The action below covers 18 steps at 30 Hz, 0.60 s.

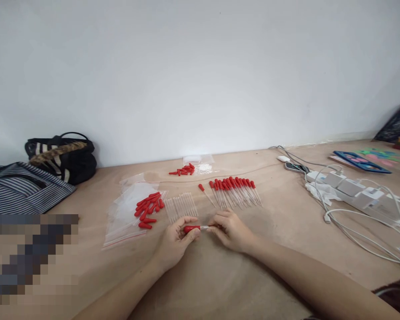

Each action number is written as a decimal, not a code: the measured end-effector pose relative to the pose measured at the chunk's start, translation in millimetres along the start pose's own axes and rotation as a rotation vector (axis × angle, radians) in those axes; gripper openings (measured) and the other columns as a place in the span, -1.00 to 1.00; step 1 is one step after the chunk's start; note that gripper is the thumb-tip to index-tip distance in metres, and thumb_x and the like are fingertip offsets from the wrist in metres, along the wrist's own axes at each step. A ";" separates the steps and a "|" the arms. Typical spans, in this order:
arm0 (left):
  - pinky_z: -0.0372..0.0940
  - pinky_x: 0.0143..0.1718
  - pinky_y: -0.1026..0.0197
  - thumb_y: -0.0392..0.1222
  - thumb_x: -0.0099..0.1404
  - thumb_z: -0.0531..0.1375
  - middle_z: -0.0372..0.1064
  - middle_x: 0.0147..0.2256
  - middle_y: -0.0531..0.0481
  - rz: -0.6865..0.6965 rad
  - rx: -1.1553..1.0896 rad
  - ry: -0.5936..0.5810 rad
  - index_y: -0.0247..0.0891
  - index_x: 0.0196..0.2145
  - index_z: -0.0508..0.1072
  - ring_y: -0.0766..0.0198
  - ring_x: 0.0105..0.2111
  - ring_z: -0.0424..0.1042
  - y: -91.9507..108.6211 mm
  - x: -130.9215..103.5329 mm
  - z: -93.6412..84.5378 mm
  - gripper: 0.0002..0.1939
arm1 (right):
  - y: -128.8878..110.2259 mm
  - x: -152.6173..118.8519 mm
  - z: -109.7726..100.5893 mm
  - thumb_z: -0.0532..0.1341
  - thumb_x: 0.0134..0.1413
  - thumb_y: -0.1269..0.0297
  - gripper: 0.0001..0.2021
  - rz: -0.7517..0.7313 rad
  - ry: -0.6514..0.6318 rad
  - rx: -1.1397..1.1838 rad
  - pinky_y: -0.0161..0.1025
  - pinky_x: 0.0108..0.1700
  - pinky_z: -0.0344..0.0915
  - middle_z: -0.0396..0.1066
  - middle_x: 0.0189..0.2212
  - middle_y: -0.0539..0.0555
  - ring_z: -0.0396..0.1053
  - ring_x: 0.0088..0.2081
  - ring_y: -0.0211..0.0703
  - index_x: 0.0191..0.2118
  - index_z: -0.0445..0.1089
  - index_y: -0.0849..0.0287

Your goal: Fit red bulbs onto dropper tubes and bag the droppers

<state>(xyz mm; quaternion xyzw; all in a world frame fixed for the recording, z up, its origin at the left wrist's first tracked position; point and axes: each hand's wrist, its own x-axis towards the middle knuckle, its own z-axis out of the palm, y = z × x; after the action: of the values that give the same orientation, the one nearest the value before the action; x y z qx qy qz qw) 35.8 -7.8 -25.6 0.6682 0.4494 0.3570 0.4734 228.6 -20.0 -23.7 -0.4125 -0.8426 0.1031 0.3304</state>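
Observation:
My left hand (180, 240) is closed on a red rubber dropper bulb (191, 229), thumb on one side and fingers on the other. My right hand (230, 229) pinches the clear glass tube (204, 227) that meets the bulb's narrow end; the tube's far part is hidden in the hand. Just beyond my hands lies a row of clear glass tubes (181, 206). Left of it, loose red bulbs (148, 208) rest on clear zip bags (122, 215). Several droppers with red bulbs (235, 184) lie side by side to the right.
Small red bulbs (186, 169) and a bag of tubes (203, 166) lie near the wall. A black bag (80, 160) and a striped bag (20, 186) stand left. At right are a power strip with chargers (360, 193), white cables (353, 244) and a blue frame (362, 161).

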 end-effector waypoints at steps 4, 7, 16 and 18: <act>0.21 -0.14 0.04 -0.03 0.03 0.21 0.35 -0.15 -0.09 0.216 0.532 0.236 -0.21 -0.09 0.29 0.09 -0.18 0.33 -1.7 7.8 -30.9 -0.53 | 10.8 5.6 -6.6 0.09 0.05 0.29 -0.83 0.184 0.130 -0.209 -0.25 -0.29 -0.03 0.38 -0.51 0.01 0.27 -0.39 -0.23 -0.50 0.34 0.17; 0.10 -0.06 -0.02 -0.06 0.03 0.19 0.34 -0.17 -0.13 0.312 0.895 0.378 -0.23 -0.24 0.40 0.00 -0.11 0.24 -1.1 14.0 -60.1 -0.68 | 20.6 20.0 -8.1 0.07 0.05 0.25 -0.77 0.399 0.206 -0.321 -0.23 -0.29 -0.06 0.40 -0.50 0.04 0.28 -0.36 -0.19 -0.54 0.35 0.18; 0.09 -0.21 0.03 -0.04 0.07 0.14 0.34 -0.20 -0.07 0.104 1.212 0.275 -0.13 -0.34 0.45 0.00 -0.13 0.24 7.4 12.0 -98.9 -0.78 | 28.6 73.1 9.8 -0.01 0.07 0.27 -0.71 0.694 0.071 -0.513 -0.10 -0.15 -0.12 0.44 -0.47 0.14 0.33 -0.33 -0.09 -0.46 0.42 0.20; 0.12 -0.21 0.06 -0.03 0.04 0.15 0.36 -0.24 -0.06 0.089 1.203 0.224 -0.14 -0.36 0.45 0.02 -0.16 0.27 7.5 12.2 -103.9 -0.78 | 28.6 78.0 13.1 -0.01 0.07 0.26 -0.71 0.711 0.037 -0.530 -0.08 -0.14 -0.13 0.44 -0.46 0.17 0.33 -0.33 -0.08 -0.43 0.43 0.21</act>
<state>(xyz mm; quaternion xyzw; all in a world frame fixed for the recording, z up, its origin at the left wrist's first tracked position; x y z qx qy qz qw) -51.9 34.9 13.1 0.7948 0.5909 0.1282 -0.0519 203.7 59.1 -9.6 -0.7490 -0.6395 -0.0167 0.1723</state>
